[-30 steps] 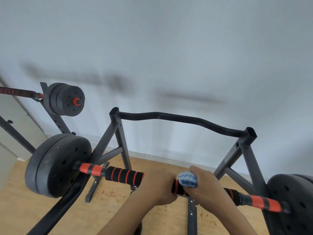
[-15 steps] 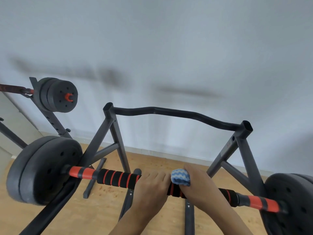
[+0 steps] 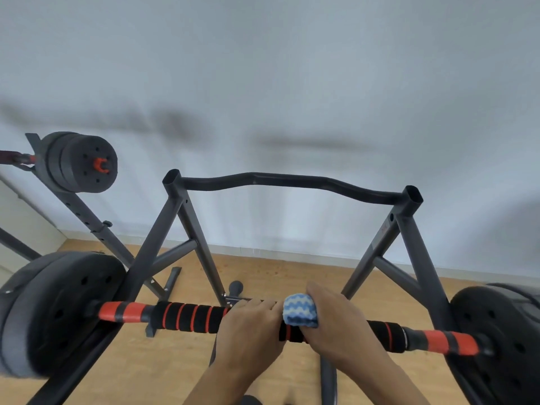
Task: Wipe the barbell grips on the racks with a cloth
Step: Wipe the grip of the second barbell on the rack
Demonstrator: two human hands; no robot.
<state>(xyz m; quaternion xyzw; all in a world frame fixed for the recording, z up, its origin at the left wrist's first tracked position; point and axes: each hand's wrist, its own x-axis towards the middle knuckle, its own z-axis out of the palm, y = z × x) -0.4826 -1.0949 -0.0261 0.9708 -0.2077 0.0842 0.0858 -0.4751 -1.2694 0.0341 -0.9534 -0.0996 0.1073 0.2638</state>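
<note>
- The barbell grip (image 3: 187, 317), black foam with orange rings, lies across the lower part of the view, on the rack, between the 2 hands and the left weight plate (image 3: 58, 311).
- The right hand (image 3: 336, 323) is closed around the bar and presses a folded blue-and-white cloth (image 3: 299, 312) on the foam; the cloth shows at the thumb side, so I judge the palm pushes it around the grip to clean it.
- The left hand (image 3: 251, 325) is curled over the bar just beside the cloth, probably to keep the bar from rolling while the other hand wipes.
- The right foam section (image 3: 385, 331) continues to an orange sleeve and the right weight plate (image 3: 496, 340).
- Behind, the grey rack frame (image 3: 187, 229) carries a curved bar (image 3: 292, 182); a 2nd barbell (image 3: 79, 162) rests on another stand at the far left.
- The long left part of the foam seems still to be wiped.
</note>
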